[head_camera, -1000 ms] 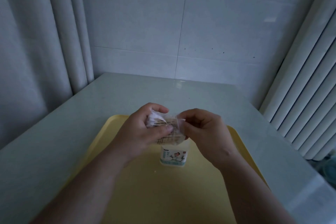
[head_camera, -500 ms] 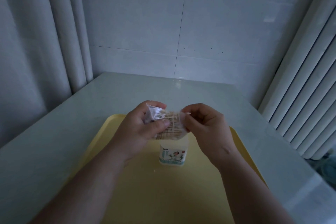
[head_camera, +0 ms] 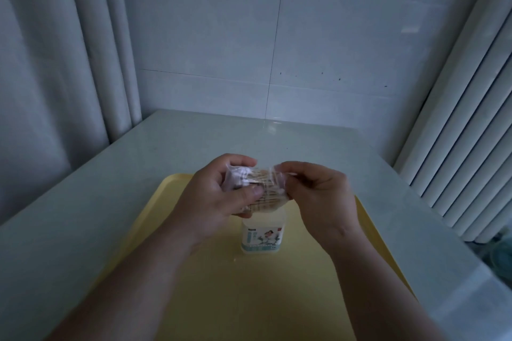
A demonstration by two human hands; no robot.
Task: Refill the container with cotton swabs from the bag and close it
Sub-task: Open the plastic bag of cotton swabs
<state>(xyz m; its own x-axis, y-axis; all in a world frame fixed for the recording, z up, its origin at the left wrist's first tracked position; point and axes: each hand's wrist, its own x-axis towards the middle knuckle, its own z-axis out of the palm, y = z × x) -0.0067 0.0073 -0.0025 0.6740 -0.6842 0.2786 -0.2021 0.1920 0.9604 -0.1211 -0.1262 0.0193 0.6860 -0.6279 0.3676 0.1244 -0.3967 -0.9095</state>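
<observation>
A person's two bare hands hold a small clear plastic bag [head_camera: 270, 196] of cotton swabs [head_camera: 263, 178] in the air above a yellow tray [head_camera: 194, 299], which lies on a pale table [head_camera: 83, 216]. The left hand [head_camera: 219, 199] wraps around the bag's left end, fingers curled behind it and the thumb pressed across its near face. The right hand [head_camera: 318, 196] pinches the plastic at the bag's right edge between thumb and fingertips, the other fingers curled in. The swabs lie bundled with their long axis running left to right, roughly level, so neither end points down. The container [head_camera: 262, 235], a small white tub with a printed label, stands upright on the tray directly beneath the bag and slightly nearer the viewer, close under both hands and about equally near to each. Its top is hidden behind the bag (so whether its lid is on or off cannot be told). Whether the bag is open at the right edge is too blurred to say. By the look of it, the step in hand is opening the bag; the bundle would then need turning on end to drop into the tub below.
</observation>
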